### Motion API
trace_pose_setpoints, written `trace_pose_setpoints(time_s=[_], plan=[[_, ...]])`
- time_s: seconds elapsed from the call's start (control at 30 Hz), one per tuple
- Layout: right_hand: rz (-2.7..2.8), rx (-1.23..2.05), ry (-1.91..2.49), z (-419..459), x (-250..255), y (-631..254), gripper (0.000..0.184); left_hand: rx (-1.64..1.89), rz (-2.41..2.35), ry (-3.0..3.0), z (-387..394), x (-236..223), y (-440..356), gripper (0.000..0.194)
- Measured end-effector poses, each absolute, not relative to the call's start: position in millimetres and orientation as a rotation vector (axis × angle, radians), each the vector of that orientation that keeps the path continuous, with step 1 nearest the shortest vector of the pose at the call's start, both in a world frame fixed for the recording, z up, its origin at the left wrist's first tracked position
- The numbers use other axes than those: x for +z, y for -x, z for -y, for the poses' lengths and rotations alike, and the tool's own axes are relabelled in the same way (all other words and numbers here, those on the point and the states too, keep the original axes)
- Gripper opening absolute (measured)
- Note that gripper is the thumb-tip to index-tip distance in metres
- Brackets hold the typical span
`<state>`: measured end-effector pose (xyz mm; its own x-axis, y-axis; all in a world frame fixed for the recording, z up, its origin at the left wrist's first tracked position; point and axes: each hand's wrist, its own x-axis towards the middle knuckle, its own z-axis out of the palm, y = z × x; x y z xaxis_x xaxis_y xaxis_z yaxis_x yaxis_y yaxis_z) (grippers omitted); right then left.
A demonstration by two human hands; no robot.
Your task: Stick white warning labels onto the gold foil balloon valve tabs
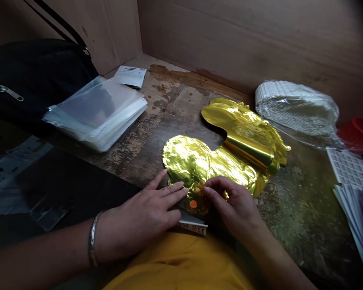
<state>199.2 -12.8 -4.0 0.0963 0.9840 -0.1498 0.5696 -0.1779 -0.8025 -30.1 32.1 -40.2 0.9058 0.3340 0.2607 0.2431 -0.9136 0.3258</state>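
Observation:
A flat gold foil balloon [184, 155], deflated and wrinkled, lies at the table's near side. My left hand [154, 207] is spread flat with its fingertips on the foil's lower left edge. Thumb and index finger of my right hand [234, 205] pinch together over the lower part of the foil; what is between them is too small to make out. An orange round spot [193, 204] shows on the foil between my hands. Under my left hand, a printed card strip [193, 228] sticks out. More gold foil balloons [248, 131] are stacked behind, partly folded over.
A stack of clear plastic bags [99, 114] lies left, by a black bag [39, 80]. A printed card [130, 76] lies behind it. At right are a plastic-wrapped white bundle [296, 106], a red container [358, 135], a sticker sheet [351, 167] and folded papers [357, 217].

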Motion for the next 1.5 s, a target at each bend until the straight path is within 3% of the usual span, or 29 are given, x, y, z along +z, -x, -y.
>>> trace_pose_setpoints(time_s=[1.13,1.5], plan=[[1.623,0.936,1.828,9.5,-27.1,-199.9,0.018,0.473,-0.459,-2.724,-31.4,-42.2,29.4,0.013],[1.767,0.775,1.898,4.2,-19.5,-193.6,0.013,0.477,-0.47,-2.729,-32.4,-41.3,28.2,0.013]])
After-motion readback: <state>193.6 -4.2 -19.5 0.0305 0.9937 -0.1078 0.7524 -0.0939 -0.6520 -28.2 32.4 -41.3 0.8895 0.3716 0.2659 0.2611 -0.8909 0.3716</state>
